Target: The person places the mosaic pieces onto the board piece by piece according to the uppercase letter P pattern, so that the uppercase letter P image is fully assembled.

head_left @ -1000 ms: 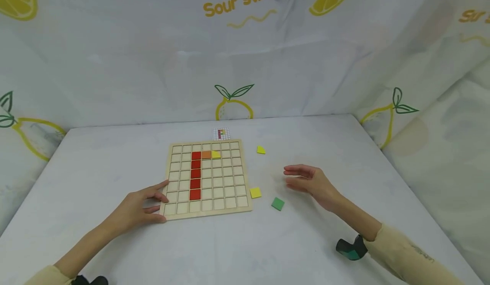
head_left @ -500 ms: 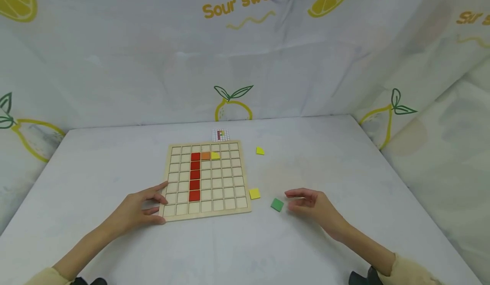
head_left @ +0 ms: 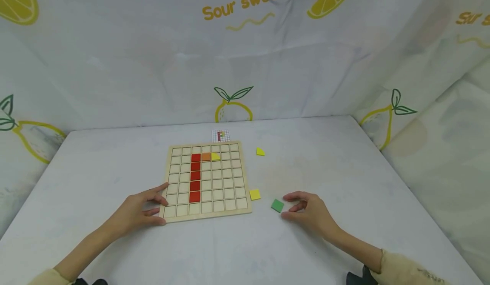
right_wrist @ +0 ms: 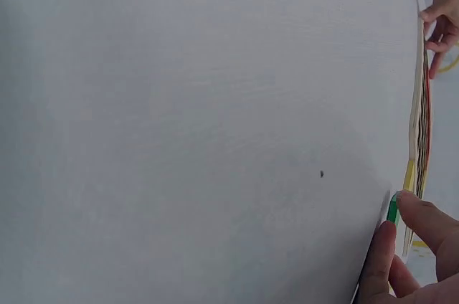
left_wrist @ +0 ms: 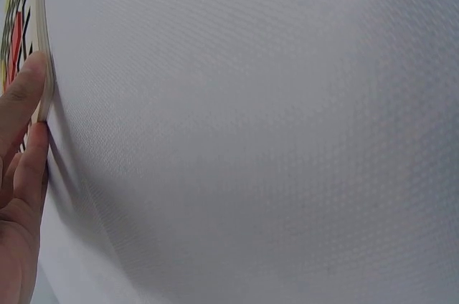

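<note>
My left hand [head_left: 132, 210] rests against the left edge of a wooden grid board [head_left: 206, 219], its fingertips spread along the rim. In the left wrist view, fingers [left_wrist: 29, 82] touch the board's side. A column of red square tiles [head_left: 195, 175] lies in the grid, with an orange tile [head_left: 206, 157] and a yellow tile [head_left: 215, 156] beside its top. My right hand [head_left: 311, 212] is at the right side of a loose green square tile [head_left: 277, 205], thumb and fingers apart around its near corner. In the right wrist view the fingertips partly cover the green tile [right_wrist: 392, 209].
A loose yellow square tile [head_left: 254, 195] lies by the board's right edge. Farther back is a yellow tile with a curved side [head_left: 260, 152]. Behind the board lies a small printed pattern card [head_left: 220, 135]. A white cloth [head_left: 245, 64] with lemon prints hangs behind the table.
My right hand has come down toward the near side and then left, up to the green tile. The left hand stays at the board's edge.
</note>
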